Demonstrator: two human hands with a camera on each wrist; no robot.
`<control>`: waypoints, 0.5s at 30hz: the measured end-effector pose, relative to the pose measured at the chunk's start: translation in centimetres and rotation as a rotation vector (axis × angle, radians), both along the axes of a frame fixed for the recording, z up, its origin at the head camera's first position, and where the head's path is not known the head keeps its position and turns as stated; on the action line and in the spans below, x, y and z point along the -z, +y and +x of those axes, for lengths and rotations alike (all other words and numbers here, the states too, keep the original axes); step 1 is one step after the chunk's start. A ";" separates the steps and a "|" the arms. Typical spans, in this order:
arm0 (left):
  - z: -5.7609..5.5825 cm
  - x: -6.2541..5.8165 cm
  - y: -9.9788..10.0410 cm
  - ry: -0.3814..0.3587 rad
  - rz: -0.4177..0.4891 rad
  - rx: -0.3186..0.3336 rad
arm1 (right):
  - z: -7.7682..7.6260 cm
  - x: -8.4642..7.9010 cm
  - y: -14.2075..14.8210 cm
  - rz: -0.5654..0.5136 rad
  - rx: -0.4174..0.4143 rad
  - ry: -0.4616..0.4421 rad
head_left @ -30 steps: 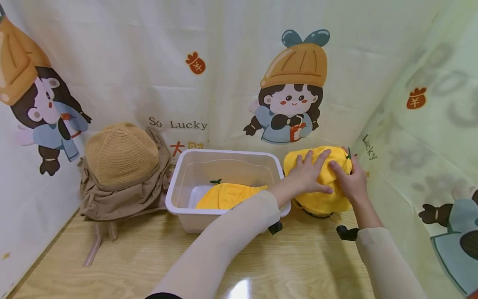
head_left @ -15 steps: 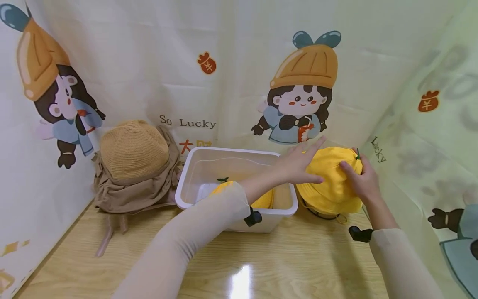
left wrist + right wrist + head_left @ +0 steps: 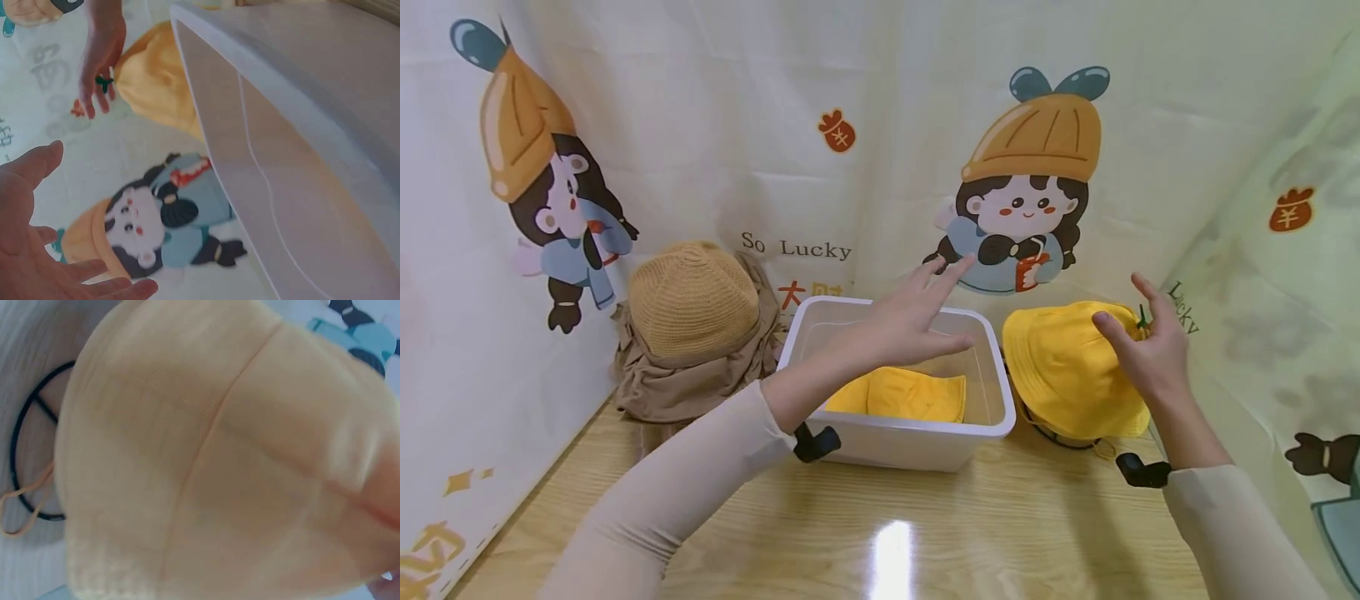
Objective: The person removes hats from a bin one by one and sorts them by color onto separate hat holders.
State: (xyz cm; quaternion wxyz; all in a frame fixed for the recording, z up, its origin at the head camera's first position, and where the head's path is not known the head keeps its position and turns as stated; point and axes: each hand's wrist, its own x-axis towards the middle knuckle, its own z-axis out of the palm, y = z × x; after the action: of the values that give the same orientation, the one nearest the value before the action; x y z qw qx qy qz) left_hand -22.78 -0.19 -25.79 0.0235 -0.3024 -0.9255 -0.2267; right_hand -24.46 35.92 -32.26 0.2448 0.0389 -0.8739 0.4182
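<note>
A yellow bucket hat [image 3: 1067, 367] with a small green sprout on its crown sits on a black wire stand [image 3: 1060, 437] at the right. My right hand [image 3: 1165, 358] is at its crown, thumb and fingers spread on either side of the sprout, holding nothing. Over the white plastic bin [image 3: 895, 450] hovers my left hand [image 3: 902, 329], fingers extended and nothing in them. Inside the bin lies a second yellow hat [image 3: 917, 396], partly covered by the left forearm. The right wrist view is mostly filled by the stand's hat [image 3: 187, 462].
A tan knitted hat [image 3: 692, 300] rests over a brown cloth hat [image 3: 692, 387] left of the bin. All stand on a wood-grain surface [image 3: 1000, 533]. A cartoon-printed curtain [image 3: 895, 192] closes off the back and both sides.
My left hand has left the hat on the stand and moved left over the bin. The right hand's fingers have loosened and spread at the crown. The head view has shifted left.
</note>
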 end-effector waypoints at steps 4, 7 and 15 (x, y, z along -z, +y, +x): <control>0.8 0.2 -2.8 -0.013 0.053 -0.029 | 0.0 -0.8 -1.5 0.026 0.000 0.155; 1.4 0.6 -4.8 0.010 0.055 -0.058 | 0.0 -1.2 -2.9 0.033 -0.039 0.235; 3.8 3.1 -9.4 0.109 -0.059 -0.068 | 0.1 -2.1 -7.1 0.070 -0.181 0.255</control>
State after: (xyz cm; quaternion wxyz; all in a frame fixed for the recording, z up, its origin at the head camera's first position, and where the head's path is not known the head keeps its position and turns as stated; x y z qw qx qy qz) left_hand -18.93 -9.59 -28.92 0.0728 -0.2831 -0.9390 -0.1814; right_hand -24.38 28.83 -30.13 0.3135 0.1789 -0.8427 0.3995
